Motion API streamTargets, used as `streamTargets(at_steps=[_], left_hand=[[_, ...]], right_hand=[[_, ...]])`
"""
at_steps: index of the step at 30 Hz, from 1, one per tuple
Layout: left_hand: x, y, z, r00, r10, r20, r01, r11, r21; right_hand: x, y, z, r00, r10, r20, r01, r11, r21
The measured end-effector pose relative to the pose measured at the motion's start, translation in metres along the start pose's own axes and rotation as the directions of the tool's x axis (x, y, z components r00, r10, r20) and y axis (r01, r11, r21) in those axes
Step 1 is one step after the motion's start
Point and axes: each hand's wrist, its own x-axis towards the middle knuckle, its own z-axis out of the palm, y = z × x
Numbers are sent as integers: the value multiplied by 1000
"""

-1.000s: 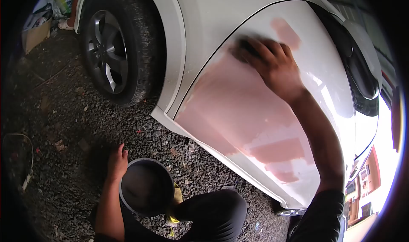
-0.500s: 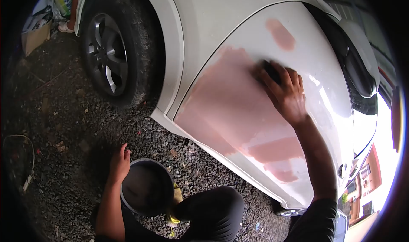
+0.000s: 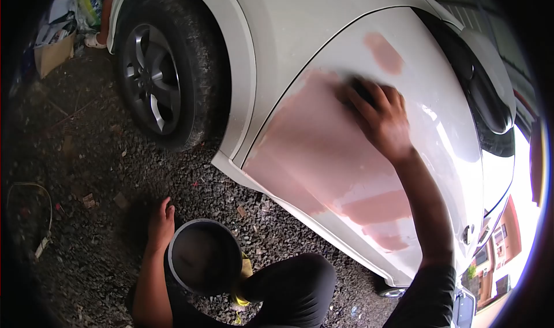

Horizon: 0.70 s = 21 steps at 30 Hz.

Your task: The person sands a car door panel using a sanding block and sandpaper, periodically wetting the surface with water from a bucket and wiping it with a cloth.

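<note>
My right hand (image 3: 384, 117) is wrapped round a dark block (image 3: 363, 91), which looks like a sanding block but is blurred. It presses the block against the white car door (image 3: 424, 91), near the upper edge of a large pinkish-brown filler patch (image 3: 311, 137). Beside the bucket (image 3: 206, 256), my left hand (image 3: 161, 224) hangs over the gravel with its fingers loosely apart and nothing visible in them. Murky liquid appears to lie inside the bucket. Smaller filler patches (image 3: 384, 52) show elsewhere on the door.
A car wheel (image 3: 151, 79) stands at the upper left, and a side mirror (image 3: 487, 79) juts out at the right. Something yellow (image 3: 245, 273) lies between the bucket and my knee (image 3: 294, 287). Another person's foot (image 3: 95, 40) is near a cardboard box (image 3: 55, 53).
My right hand has shifted slightly left and up across the door with the block. The view has tilted a little. My left hand stays beside the bucket.
</note>
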Motion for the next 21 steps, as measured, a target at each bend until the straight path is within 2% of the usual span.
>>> streamTargets(at_steps=[2,4,7,10,13,15,16,19,20,21], left_hand=[[1,-4,5,1000,-5,-11,5,1000,14],[4,-3,11,999,-43,9,43,999,20],[12,-16,24,999,44,26,-46,995,92],[4,4,11,1000,-6,14,7,998,-64],[8,-6,17,998,44,-38,-44,999,9],[9,-15,28,1000,18,-11,-18,1000,-1],[11,-18,31,1000,7,-3,-7,1000,-8],[12,-24,30,998,60,29,-63,989,131],[6,-15,23,999,32,30,-33,998,52],[-3,4,12,1000,3,31,-2,1000,-29]], right_hand=[[43,-10,13,1000,-11,-27,11,1000,13],[53,-14,17,1000,-10,-17,11,1000,5],[6,-3,-6,1000,2,14,-2,1000,19],[-15,8,-12,999,-34,22,34,999,17],[24,0,-2,997,-76,-7,76,995,59],[54,-6,14,996,-87,7,87,996,35],[55,-8,14,997,-72,13,71,996,53],[18,1,-4,999,-51,-7,52,995,80],[-1,7,-11,998,-43,54,41,999,33],[-4,11,-10,998,-55,43,54,998,29]])
